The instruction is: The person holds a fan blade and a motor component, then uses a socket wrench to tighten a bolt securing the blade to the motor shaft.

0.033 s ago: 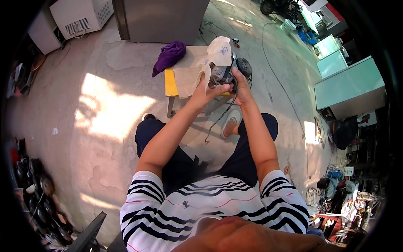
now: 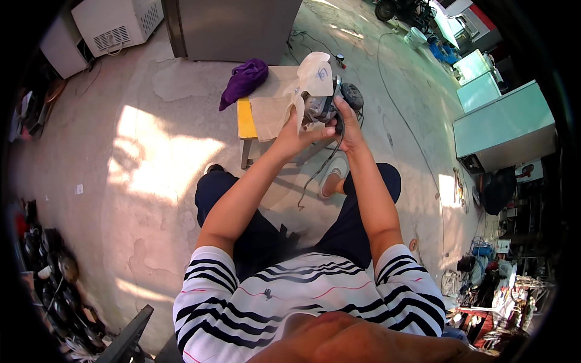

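Observation:
Both my hands are raised over a low stool (image 2: 246, 123). My left hand (image 2: 293, 138) is closed on the near edge of a cream, curved plastic shell (image 2: 315, 75) with blue pen marks. Against the shell's right side sits a dark metal, motor-like part (image 2: 319, 107). My right hand (image 2: 349, 130) grips that part from the right, thumb on top; its other fingers are partly hidden. A dark cord (image 2: 315, 175) hangs from beneath it toward the floor. Just beyond my right thumb is a round, dark grey part (image 2: 352, 95); whether it is attached cannot be told.
A beige sheet (image 2: 266, 100) covers much of the yellow-edged stool, with a purple cloth (image 2: 244, 83) at its far left corner. A grey cabinet (image 2: 236, 30) stands behind. Cables (image 2: 396, 100) cross the floor. Clutter (image 2: 496, 290) lies at right, dark parts (image 2: 60, 278) at left.
The shell and motor-like part have tilted very slightly in my hands. The cord's lower end has swung a little to the right. My grip looks the same.

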Tool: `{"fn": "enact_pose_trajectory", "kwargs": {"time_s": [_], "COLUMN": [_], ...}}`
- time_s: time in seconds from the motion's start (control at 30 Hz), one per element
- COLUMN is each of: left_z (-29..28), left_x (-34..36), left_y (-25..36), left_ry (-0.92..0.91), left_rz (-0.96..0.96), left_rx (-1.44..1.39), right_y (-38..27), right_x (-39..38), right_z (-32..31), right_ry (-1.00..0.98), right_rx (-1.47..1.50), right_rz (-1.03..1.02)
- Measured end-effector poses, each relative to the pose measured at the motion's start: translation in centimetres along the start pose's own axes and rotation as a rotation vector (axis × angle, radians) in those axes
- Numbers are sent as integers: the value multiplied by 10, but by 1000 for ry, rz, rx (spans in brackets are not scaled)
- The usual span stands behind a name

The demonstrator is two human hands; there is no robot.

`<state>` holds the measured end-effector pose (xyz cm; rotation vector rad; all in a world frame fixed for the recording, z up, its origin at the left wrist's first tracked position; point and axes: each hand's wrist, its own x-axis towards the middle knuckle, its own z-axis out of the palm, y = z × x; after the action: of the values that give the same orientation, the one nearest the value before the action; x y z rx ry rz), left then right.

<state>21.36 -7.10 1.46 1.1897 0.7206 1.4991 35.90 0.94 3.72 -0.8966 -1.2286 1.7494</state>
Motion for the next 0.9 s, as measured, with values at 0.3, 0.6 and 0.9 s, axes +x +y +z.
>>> {"fn": "enact_pose_trajectory", "kwargs": {"time_s": [0.3,0.6,0.9], "left_z": [-3,-5,-40], "left_x": [-11,-6,15], "left_y": [-6,-14,-11], "left_ry": [-98,201,390], "left_rz": [-56,-184,-289], "left_rx": [213,-331,-695], "right_y": [-6,-2,8], "right_x": [3,1,6], "right_z": [-14,10,34], "right_ry": [-13,42,136], "right_rx": [51,-146,-563], "right_rz": [56,30,-59]}}
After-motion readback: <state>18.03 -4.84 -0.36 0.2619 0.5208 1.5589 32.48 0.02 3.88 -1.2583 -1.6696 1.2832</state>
